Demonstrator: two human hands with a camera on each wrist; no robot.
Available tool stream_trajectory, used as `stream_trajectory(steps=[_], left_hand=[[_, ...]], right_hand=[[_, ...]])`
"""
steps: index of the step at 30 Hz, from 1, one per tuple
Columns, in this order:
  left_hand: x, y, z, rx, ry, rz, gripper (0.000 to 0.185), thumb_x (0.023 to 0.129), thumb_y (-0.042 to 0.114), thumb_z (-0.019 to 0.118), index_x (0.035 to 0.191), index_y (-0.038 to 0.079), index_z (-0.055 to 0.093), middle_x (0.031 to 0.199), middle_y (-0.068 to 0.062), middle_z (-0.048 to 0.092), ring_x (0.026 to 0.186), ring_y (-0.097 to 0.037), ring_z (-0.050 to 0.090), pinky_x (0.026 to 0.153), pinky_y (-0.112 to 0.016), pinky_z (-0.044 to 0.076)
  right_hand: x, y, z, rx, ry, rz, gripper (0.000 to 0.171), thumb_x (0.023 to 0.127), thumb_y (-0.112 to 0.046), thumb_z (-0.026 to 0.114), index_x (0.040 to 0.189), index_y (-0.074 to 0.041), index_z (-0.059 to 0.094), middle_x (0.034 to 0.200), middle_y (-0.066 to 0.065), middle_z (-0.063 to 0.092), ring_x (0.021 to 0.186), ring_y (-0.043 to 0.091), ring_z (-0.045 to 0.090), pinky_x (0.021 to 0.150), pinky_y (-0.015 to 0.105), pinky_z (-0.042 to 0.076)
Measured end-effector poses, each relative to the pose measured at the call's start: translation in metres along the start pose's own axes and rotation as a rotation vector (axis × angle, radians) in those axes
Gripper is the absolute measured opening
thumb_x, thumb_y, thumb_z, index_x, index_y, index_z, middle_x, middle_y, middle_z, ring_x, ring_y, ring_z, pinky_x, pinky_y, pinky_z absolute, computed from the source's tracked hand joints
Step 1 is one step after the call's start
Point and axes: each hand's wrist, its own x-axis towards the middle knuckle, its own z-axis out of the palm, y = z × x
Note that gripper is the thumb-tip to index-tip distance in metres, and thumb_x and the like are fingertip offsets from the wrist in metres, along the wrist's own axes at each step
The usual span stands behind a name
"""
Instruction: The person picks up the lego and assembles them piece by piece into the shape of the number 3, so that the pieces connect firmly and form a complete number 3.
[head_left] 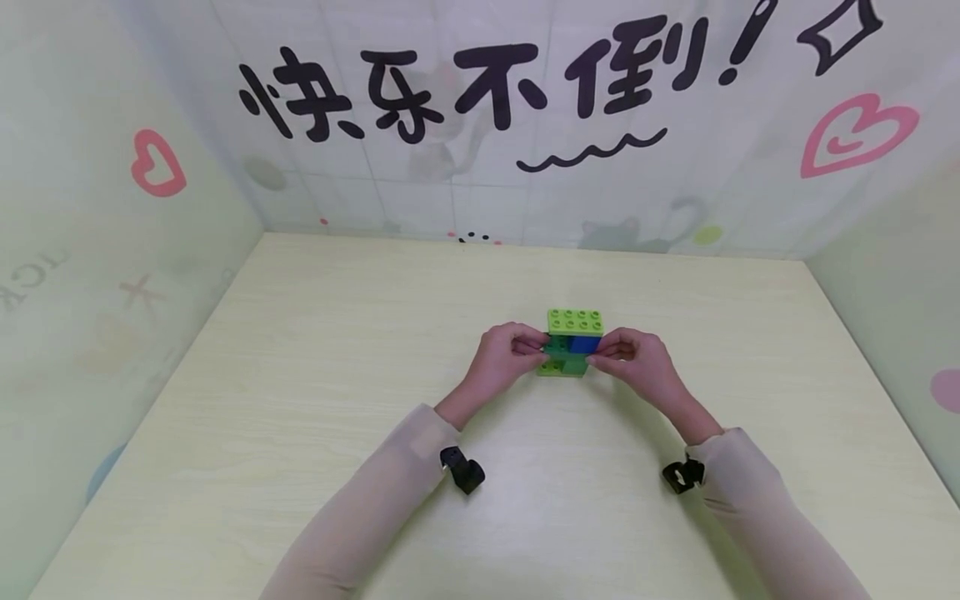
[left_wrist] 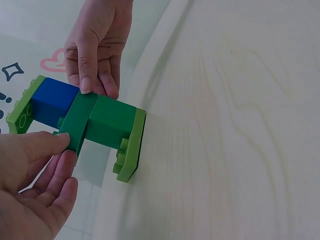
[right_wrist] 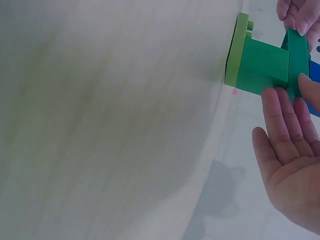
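A small brick stack stands on the pale wooden table (head_left: 300, 400). It has a light green base plate (left_wrist: 131, 145), a green brick (left_wrist: 112, 120), a blue brick (left_wrist: 52, 102) and a studded light green top plate (head_left: 575, 321). A narrow dark green piece (left_wrist: 75, 122) lies across the stack's side. My left hand (head_left: 542, 350) pinches one end of that piece between thumb and fingers. My right hand (head_left: 596, 356) pinches the other end. In the right wrist view the dark green piece (right_wrist: 297, 60) crosses the green brick (right_wrist: 262, 67) above the base plate (right_wrist: 235, 50).
Patterned walls with black lettering (head_left: 480, 83) and pink hearts (head_left: 855, 133) close in the table at the back and both sides. Black wrist mounts (head_left: 462, 469) sit on both sleeves.
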Motion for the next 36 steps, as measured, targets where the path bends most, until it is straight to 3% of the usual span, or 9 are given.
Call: stream_trajectory(steps=[20, 30, 36], left_hand=[[0.007, 0.006, -0.003, -0.004, 0.001, -0.048, 0.020, 0.079, 0.002, 0.070, 0.099, -0.001, 0.068, 0.096, -0.010, 0.067, 0.080, -0.016, 0.064, 0.069, -0.022, 0.050], [0.012, 0.006, -0.006, -0.005, 0.026, -0.074, 0.020, 0.079, 0.003, 0.070, 0.099, 0.001, 0.070, 0.093, -0.009, 0.068, 0.079, -0.015, 0.064, 0.068, -0.022, 0.050], [0.017, 0.004, -0.006, -0.013, 0.046, -0.069, 0.020, 0.078, 0.002, 0.071, 0.098, 0.000, 0.070, 0.093, -0.010, 0.068, 0.079, -0.015, 0.065, 0.068, -0.022, 0.051]], right_hand=[[0.006, -0.007, -0.004, -0.013, 0.001, 0.056, 0.024, 0.080, -0.010, 0.071, 0.095, 0.007, 0.062, 0.085, 0.014, 0.066, 0.072, 0.011, 0.063, 0.064, 0.021, 0.050], [0.013, -0.009, -0.004, -0.027, -0.012, 0.073, 0.026, 0.082, -0.014, 0.070, 0.096, 0.006, 0.063, 0.084, 0.013, 0.067, 0.080, 0.029, 0.065, 0.065, 0.023, 0.050], [0.016, -0.010, -0.004, -0.008, -0.025, 0.087, 0.027, 0.083, -0.012, 0.068, 0.099, 0.008, 0.062, 0.085, 0.015, 0.067, 0.082, 0.032, 0.065, 0.069, 0.030, 0.051]])
